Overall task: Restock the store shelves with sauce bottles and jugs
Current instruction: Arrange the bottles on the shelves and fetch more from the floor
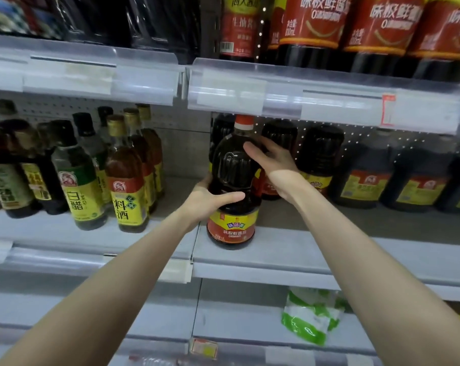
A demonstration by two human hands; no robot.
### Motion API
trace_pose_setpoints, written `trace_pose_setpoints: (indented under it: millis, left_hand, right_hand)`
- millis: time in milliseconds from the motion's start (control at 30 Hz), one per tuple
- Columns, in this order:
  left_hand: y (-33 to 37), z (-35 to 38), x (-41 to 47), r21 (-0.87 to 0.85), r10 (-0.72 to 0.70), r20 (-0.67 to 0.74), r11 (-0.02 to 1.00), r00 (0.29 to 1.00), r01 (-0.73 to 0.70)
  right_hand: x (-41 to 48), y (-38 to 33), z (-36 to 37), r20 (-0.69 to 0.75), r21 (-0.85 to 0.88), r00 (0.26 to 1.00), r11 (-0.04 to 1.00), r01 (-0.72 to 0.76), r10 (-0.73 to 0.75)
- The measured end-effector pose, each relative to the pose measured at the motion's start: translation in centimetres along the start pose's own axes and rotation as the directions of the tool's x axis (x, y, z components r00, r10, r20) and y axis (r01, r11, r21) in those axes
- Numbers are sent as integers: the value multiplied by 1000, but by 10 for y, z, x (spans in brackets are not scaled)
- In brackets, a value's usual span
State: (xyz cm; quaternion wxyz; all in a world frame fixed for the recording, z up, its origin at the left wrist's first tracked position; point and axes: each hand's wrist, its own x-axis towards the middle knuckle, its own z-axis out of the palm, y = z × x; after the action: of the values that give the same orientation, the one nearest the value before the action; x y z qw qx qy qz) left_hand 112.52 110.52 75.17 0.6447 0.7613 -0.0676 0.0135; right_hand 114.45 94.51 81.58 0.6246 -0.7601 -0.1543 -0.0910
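While you face the shelving, the middle shelf (289, 249) runs across the whole view, with the upper shelf (250, 91) and its clear price rail above it. On that upper shelf, at the right, stand large dark bottles with red labels (387, 30). Along the back of the middle shelf, to your right, sits a row of dark jugs with yellow-and-red labels (363, 180). To your left is a cluster of slimmer bottles (126, 180), amber and green, most with yellow labels.

The sauce jug (232, 170) you are handling stands upright near the front edge of the middle shelf, at the left end of the right bay. It sits just ahead of the row of jugs, its red cap close under the rail.

Your left hand (210, 199) grasps its lower body, thumb laid across the front. Your right hand (271, 157) wraps its shoulder, fingers reaching behind.

On the lower shelf lies a green-and-white packet (310, 315). A red-edged tag (388, 110) hangs on the rail.
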Motion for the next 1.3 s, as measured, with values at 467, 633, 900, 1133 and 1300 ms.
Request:
trace_pose_setpoints:
  millis: [467, 633, 900, 1133, 1300]
  left_hand:
    - [-35, 19, -28, -205, 56, -135, 975, 989, -83]
    - [-35, 19, -25, -203, 53, -176, 975, 983, -89]
    - [-40, 13, -1, -155, 49, -234, 984, 971, -87]
    - [-45, 8, 24, -188, 49, -242, 978, 969, -96]
    - [-47, 5, 37, -156, 58, -238, 983, 969, -97]
  right_hand:
    - [-65, 73, 10, 87, 129, 945, 937, -324, 315]
    - [-57, 86, 13, 91, 211, 940, 916, -342, 330]
    - [-32, 98, 21, 62, 267, 935, 897, -352, 348]
    - [-9, 104, 28, 6, 216, 929, 907, -362, 370]
    - [4, 109, 29, -4, 168, 935, 922, -350, 356]
